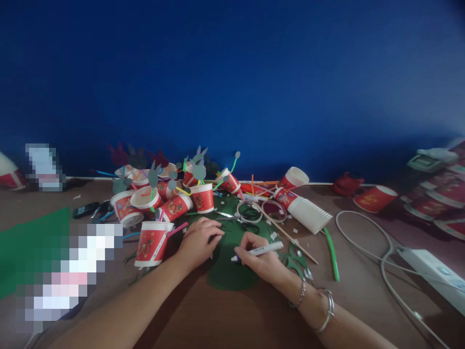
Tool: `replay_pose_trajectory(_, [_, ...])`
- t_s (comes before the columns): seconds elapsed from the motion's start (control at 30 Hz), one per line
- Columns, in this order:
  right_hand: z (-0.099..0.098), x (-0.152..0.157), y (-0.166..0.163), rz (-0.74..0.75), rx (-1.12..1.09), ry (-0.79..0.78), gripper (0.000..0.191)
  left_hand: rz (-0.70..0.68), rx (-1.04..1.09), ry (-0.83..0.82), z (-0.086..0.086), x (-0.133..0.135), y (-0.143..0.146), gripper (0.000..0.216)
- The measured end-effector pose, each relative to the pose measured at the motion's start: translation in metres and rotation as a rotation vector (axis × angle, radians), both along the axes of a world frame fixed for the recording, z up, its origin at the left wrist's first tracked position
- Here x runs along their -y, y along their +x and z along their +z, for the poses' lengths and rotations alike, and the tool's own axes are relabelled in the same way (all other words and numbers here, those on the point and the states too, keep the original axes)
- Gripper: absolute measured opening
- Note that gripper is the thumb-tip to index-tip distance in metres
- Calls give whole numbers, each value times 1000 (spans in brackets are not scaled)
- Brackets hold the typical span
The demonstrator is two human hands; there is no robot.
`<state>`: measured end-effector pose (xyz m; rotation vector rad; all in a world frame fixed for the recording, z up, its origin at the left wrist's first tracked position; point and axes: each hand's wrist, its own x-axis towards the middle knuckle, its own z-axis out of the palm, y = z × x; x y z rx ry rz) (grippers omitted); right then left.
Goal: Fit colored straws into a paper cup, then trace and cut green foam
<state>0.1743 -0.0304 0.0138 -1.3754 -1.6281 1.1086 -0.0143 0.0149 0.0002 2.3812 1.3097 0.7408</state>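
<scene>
My right hand [259, 257] is closed around a white marker pen [267, 248], its tip pointing left just over a dark green sheet [232, 274]. On the left edge of that sheet my left hand [201, 240] lies palm down, its fingers stretched out and holding nothing. A red paper cup [153, 245] stands left of this hand, with a pink strip on its side. Beyond the fingers, scissors [232, 216] lie with their blades apart. Green paper offcuts [296, 261] are scattered beside my right wrist.
Several red cups with paper animal heads [199, 172] crowd the back left. A stack of paper cups [305, 211], a wooden stick [290, 237] and a green pipe cleaner [331, 254] lie to the right. Farther right are a white cable and a power strip [432, 271].
</scene>
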Motion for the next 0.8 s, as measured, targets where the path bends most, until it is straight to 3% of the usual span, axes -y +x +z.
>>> replay_pose_trajectory(0.1, [-1, 0, -1, -8, 7, -39, 23, 2, 0, 14, -1, 0, 0, 17])
replay_pose_trajectory(0.3, [-4, -5, -1, -44, 140, 49, 19, 3, -3, 20, -3, -2, -1, 17])
replay_pose_trajectory(0.8, [-7, -4, -2, -33, 186, 52, 21, 6, -3, 3, -1, 0, -1, 17])
